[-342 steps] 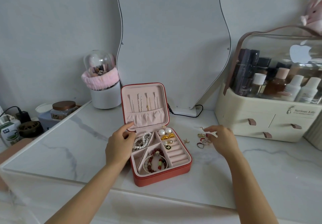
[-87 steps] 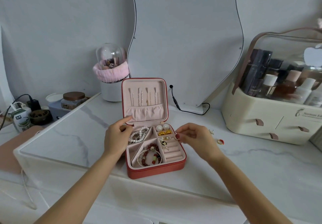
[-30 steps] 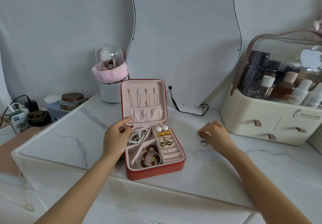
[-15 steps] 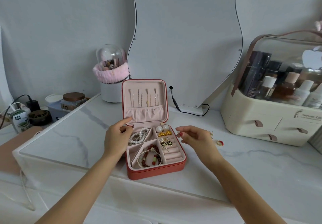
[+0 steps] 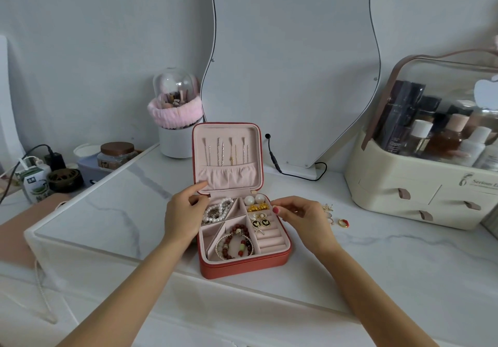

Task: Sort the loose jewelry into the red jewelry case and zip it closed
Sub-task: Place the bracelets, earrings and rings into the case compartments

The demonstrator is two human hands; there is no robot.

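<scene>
The red jewelry case point(image 5: 242, 265) stands open in the middle of the marble top, its lid upright with necklaces hung inside. Its tray holds a pearl bracelet point(image 5: 218, 212), beaded bracelets point(image 5: 237, 244), pearl studs point(image 5: 254, 199) and butterfly earrings point(image 5: 260, 223). My left hand point(image 5: 183, 217) grips the case's back left corner, index finger on the lid pocket. My right hand point(image 5: 304, 220) hovers at the tray's right rim above the ring rolls, fingertips pinched on a small ring that they mostly hide. A red ring point(image 5: 343, 222) and a gold piece point(image 5: 327, 208) lie loose to the right.
A wavy mirror point(image 5: 293, 63) leans on the wall behind the case, with its black cable point(image 5: 277, 163) trailing beside the lid. A cream cosmetics organizer point(image 5: 404, 193) fills the right side. A brush holder point(image 5: 176, 141) and a jar point(image 5: 117, 155) stand at the back left.
My right hand took a ring from the table on the right and brought it left to the case's right rim. My left hand stayed on the case.
</scene>
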